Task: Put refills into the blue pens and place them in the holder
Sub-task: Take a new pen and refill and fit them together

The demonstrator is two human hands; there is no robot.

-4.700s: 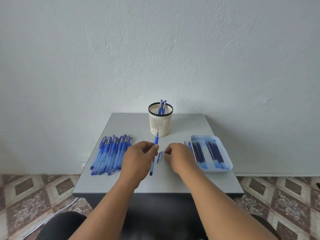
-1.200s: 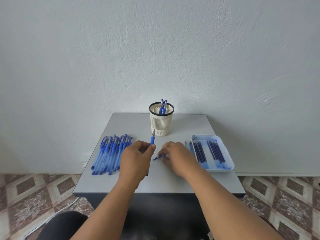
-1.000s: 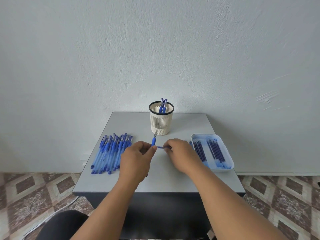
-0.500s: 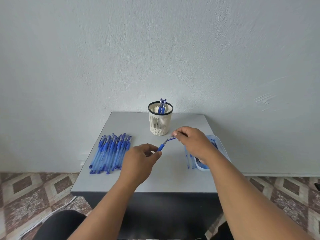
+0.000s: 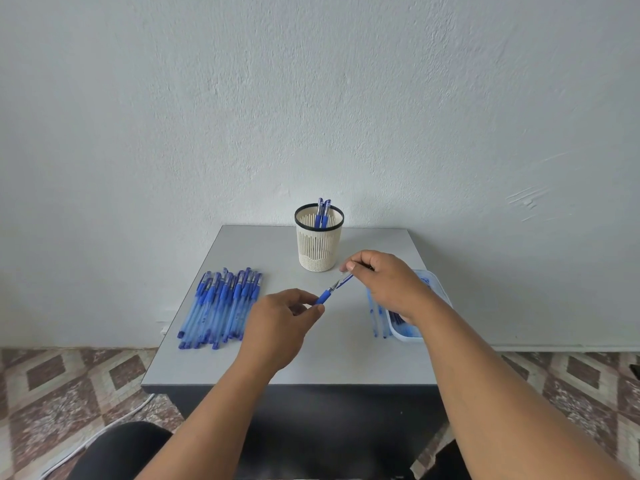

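Right hand (image 5: 388,282) lifted; holder (image 5: 318,242) holds two pens (image 5: 322,213).

Head view: worn on the head, wide-angle, facing forward and down.
Range: near above the counter (image 5: 284,358), wall (image 5: 311,98) behind.

left hand (image 5: 277,318): fingers pinched, low | right hand (image 5: 388,284): fingers pinched, raised, near left

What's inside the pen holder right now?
Two blue pens stand in the cream mesh pen holder, their capped tops leaning on the far rim. The mesh wall hides their lower ends and the bottom of the holder.
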